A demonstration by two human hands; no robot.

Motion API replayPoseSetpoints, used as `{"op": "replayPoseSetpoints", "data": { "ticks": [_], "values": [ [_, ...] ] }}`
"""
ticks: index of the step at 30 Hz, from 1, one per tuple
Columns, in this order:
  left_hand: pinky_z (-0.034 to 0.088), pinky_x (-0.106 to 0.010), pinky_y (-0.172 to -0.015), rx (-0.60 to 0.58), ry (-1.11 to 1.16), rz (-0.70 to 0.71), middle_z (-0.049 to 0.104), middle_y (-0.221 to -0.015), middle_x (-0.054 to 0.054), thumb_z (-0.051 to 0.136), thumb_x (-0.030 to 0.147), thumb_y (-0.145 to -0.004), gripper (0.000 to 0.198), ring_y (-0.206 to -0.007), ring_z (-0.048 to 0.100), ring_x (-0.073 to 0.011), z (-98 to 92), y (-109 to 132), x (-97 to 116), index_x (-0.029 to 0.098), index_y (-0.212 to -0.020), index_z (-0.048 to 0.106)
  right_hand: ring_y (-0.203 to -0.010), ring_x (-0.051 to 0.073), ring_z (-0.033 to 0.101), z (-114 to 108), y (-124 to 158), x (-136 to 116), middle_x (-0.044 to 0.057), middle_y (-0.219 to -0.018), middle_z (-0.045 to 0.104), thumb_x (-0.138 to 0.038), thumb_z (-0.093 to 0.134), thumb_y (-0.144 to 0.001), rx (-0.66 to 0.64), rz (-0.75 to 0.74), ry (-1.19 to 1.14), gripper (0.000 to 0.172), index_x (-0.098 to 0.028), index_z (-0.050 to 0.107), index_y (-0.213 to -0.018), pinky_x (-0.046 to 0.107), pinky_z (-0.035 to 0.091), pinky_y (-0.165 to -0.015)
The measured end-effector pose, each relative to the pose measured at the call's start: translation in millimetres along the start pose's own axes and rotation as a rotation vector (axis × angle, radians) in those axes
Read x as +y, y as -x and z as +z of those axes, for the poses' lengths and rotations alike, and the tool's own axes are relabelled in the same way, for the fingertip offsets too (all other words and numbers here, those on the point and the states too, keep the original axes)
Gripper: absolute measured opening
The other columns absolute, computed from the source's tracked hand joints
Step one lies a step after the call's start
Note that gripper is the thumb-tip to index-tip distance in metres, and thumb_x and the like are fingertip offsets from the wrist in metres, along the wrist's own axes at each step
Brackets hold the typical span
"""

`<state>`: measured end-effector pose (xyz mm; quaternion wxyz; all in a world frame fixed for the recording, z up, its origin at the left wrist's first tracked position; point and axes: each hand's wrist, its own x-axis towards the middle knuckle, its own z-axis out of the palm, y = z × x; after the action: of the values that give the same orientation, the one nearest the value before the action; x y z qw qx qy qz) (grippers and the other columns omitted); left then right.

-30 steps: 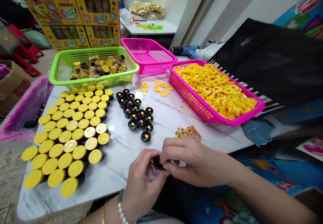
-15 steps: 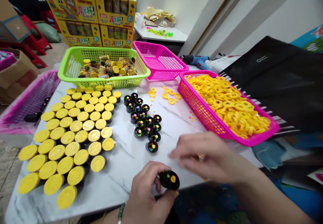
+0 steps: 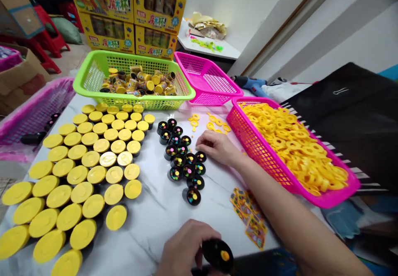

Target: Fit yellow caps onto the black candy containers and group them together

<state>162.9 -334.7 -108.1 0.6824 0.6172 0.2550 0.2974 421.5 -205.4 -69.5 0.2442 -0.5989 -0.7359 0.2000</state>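
Note:
My left hand (image 3: 183,249) is at the near edge of the marble table (image 3: 155,214), closed around a small black cup (image 3: 217,254) with coloured beads inside. My right hand (image 3: 217,146) reaches across the table, fingers curled down onto the tabletop beside a cluster of open black cups (image 3: 183,160) and close to several loose yellow rings (image 3: 214,123). Whether its fingertips pinch anything is hidden. Rows of yellow-lidded cups (image 3: 90,172) fill the left side of the table.
A pink basket of yellow rings (image 3: 295,143) stands at the right, a second pink basket (image 3: 207,79) behind it, a green basket of small jars (image 3: 133,81) at the back. Small sticker sheets (image 3: 248,216) lie near the front. Yellow cartons (image 3: 124,15) are stacked behind.
My right hand left the black cup and reached forward to the loose rings beside the cup cluster. My left hand kept the cup and dropped toward the near edge. The view moved forward.

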Motion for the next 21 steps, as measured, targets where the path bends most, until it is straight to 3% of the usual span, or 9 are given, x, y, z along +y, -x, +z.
{"op": "replayPoseSetpoints", "data": {
  "ticks": [4,6,8,10,14,21],
  "values": [
    [0.046,-0.017,-0.055,-0.033,-0.059,0.05,0.068,-0.098,-0.003,0.072,0.007,-0.068,0.049,-0.066,0.058,-0.011,-2.5,-0.1,7.1,0.028,-0.112,0.064,-0.057,0.012,0.05,-2.4,-8.8,-2.6,-0.001,-0.065,0.059,-0.028,0.061,-0.082,0.115,0.089,-0.002,0.009,-0.02,0.065,-0.081,0.025,0.039,-0.057],
    [0.049,-0.018,-0.062,0.019,-0.1,0.074,0.067,-0.098,-0.002,0.071,0.006,-0.069,0.049,-0.071,0.059,-0.0117,-4.3,-0.1,19.5,0.026,-0.112,0.061,-0.064,0.014,0.054,-1.4,-18.0,-4.3,0.001,-0.072,0.064,-0.025,0.06,-0.082,0.144,0.064,0.076,0.01,-0.02,0.069,-0.083,0.027,0.042,-0.064],
    [0.051,-0.02,-0.069,0.092,-0.138,0.044,0.067,-0.096,-0.002,0.068,0.007,-0.074,0.04,-0.075,0.06,-0.0123,-5.4,-1.2,31.3,0.024,-0.109,0.061,-0.074,0.017,0.058,2.0,-27.0,-2.1,0.002,-0.079,0.067,-0.024,0.064,-0.079,0.088,0.006,0.143,0.007,-0.02,0.07,-0.079,0.03,0.043,-0.073],
    [0.051,-0.022,-0.074,0.1,-0.134,0.027,0.066,-0.099,-0.003,0.067,0.009,-0.078,0.035,-0.078,0.06,-0.0128,-5.5,-2.6,37.3,0.023,-0.109,0.06,-0.079,0.018,0.058,7.1,-32.5,3.8,0.002,-0.081,0.067,-0.021,0.064,-0.079,0.086,-0.003,0.186,0.005,-0.02,0.068,-0.076,0.031,0.043,-0.079],
    [0.052,-0.027,-0.083,0.102,-0.108,-0.001,0.065,-0.104,-0.005,0.066,0.011,-0.08,0.035,-0.089,0.062,-0.0163,-3.9,-1.4,35.0,0.022,-0.112,0.06,-0.086,0.019,0.057,13.9,-32.2,11.2,0.004,-0.087,0.067,-0.02,0.063,-0.082,0.11,0.023,0.236,0.003,-0.02,0.065,-0.08,0.033,0.042,-0.084],
    [0.051,-0.025,-0.082,0.186,-0.119,0.074,0.064,-0.102,-0.004,0.066,0.009,-0.079,0.034,-0.092,0.062,-0.0156,-1.2,0.4,29.3,0.021,-0.111,0.061,-0.082,0.022,0.057,11.8,-16.9,3.8,0.009,-0.087,0.067,-0.023,0.066,-0.081,0.176,0.146,0.408,0.008,-0.016,0.063,-0.078,0.036,0.043,-0.079]
  ]
}}
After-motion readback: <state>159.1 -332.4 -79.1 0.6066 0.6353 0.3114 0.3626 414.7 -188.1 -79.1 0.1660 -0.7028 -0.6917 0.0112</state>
